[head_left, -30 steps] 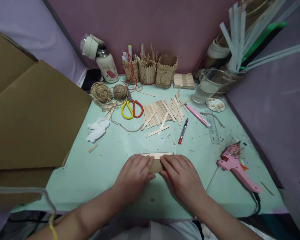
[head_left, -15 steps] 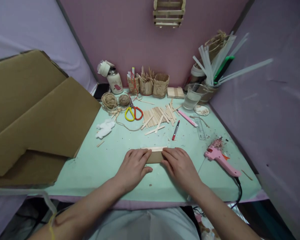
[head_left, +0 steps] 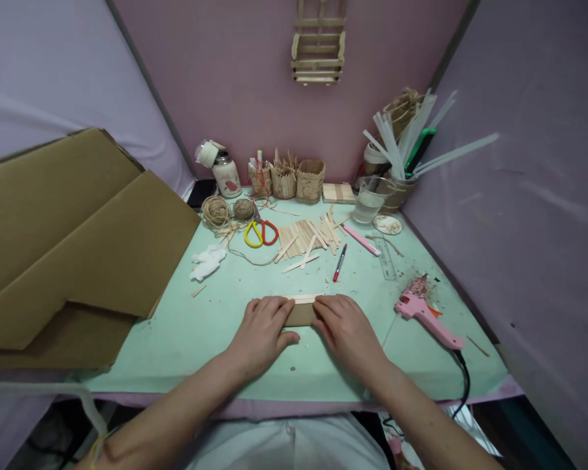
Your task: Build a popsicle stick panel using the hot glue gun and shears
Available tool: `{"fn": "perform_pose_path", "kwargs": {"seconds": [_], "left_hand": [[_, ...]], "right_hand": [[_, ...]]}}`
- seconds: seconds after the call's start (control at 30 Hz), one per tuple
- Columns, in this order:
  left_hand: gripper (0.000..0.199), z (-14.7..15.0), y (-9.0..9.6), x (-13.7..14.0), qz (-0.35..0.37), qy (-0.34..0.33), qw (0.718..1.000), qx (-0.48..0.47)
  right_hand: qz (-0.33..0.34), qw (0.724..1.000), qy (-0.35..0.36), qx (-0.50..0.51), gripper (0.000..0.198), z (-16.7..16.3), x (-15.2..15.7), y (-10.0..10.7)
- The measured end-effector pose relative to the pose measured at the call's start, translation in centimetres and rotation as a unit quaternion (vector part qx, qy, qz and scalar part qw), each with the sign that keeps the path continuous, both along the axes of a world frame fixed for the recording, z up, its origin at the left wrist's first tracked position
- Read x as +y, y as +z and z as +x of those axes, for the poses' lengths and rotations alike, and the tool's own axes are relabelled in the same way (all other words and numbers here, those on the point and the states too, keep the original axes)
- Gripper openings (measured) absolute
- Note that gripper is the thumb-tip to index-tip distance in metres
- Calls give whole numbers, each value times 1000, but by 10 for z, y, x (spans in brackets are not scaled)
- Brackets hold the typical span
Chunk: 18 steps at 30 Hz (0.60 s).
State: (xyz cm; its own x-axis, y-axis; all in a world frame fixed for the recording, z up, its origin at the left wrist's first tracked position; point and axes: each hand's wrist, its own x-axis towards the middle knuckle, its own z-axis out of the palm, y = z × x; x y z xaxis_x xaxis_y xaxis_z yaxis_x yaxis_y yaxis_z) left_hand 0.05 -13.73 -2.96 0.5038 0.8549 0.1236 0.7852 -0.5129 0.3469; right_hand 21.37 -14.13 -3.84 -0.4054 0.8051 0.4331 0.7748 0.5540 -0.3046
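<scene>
Left hand (head_left: 262, 331) and right hand (head_left: 347, 329) hold pale sticks (head_left: 302, 299) against a cardboard piece (head_left: 300, 315); uneven pressure could skew them, though ends are hidden.

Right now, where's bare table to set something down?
Left: mostly bare between the big cardboard and left hand. Right: smaller patch between right hand and clear ruler. Crowded: the back, with twine, scissors and stick pile.

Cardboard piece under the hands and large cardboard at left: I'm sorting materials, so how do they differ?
The cardboard piece is far smaller than the large cardboard. Left hand and right hand touch the cardboard piece; neither touches the large cardboard. Pale wood runs along the cardboard piece's far edge; none shows on the large cardboard. Both are brown.
</scene>
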Motion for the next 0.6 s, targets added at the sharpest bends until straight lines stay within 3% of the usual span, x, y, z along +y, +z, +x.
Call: {"fn": "perform_pose_path", "kwargs": {"seconds": [0.17,0.23,0.33,0.43,0.6], "left_hand": [[43,-8,9,16,-1,62,987,-150],[37,-6,20,32,23,107,975,-194],[26,6,34,65,28,118,970,-213],[19,27,39,99,-23,115,981,-152],[17,53,34,125,-61,98,990,82]], "right_hand": [[15,995,-23,93,27,14,-5,1],[28,991,-62,118,27,26,-9,4],[39,978,-149,141,25,54,-14,9],[56,958,-250,127,31,87,-18,9],[37,944,-329,15,62,133,-25,-2]]}}
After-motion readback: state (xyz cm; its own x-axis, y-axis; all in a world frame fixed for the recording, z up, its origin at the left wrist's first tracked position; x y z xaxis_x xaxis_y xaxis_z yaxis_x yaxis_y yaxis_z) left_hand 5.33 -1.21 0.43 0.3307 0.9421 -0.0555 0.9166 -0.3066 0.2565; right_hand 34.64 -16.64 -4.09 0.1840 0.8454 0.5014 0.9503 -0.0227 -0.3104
